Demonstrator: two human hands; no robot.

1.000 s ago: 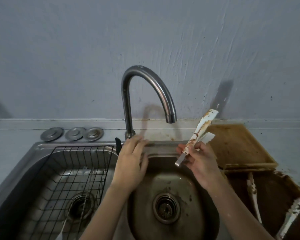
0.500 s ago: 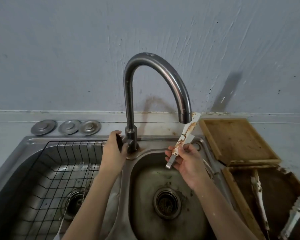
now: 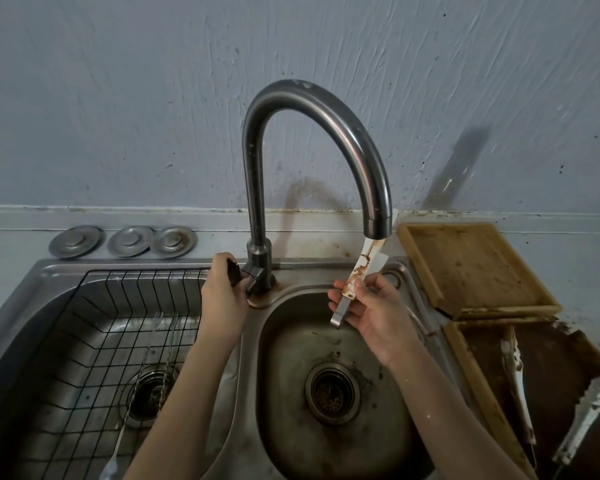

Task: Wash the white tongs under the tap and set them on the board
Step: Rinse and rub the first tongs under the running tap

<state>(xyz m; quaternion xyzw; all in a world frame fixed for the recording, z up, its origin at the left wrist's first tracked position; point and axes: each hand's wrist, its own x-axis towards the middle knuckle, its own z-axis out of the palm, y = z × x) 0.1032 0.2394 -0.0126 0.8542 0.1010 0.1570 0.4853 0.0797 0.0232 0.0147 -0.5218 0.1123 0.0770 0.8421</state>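
Head view: right hand (image 3: 374,313) over the right sink bowl (image 3: 291,341), fingers (image 3: 368,282) and thumb pinching the white tongs (image 3: 359,271) near their grey hinge end, which pokes out below the fingers toward the bowl; tong arms run up and away from the fingertips, tips right under the tap (image 3: 326,126) spout, just below its mouth — whether tips touch the spout, cannot tell. Tongs streaked with brown sauce above the fingers. No clear water stream visible. Left hand (image 3: 222,296) at the tap base, fingers curled round the black tap handle (image 3: 234,273), gripping it. Right of the right hand's fingers, on the counter, a wooden board (image 3: 471,268), well apart from the tongs. Nearer than the board, below the right wrist side, a dark tray (image 3: 561,368) with two more dirty tongs (image 3: 520,386) lying in it. Left of the left hand's fingers, a black wire rack (image 3: 94,327) sits in the left bowl, with a fork (image 3: 132,393) lying in it. Beyond the left fingers, three metal discs (image 3: 125,240) in a row on the ledge — the two on the right overlapping.
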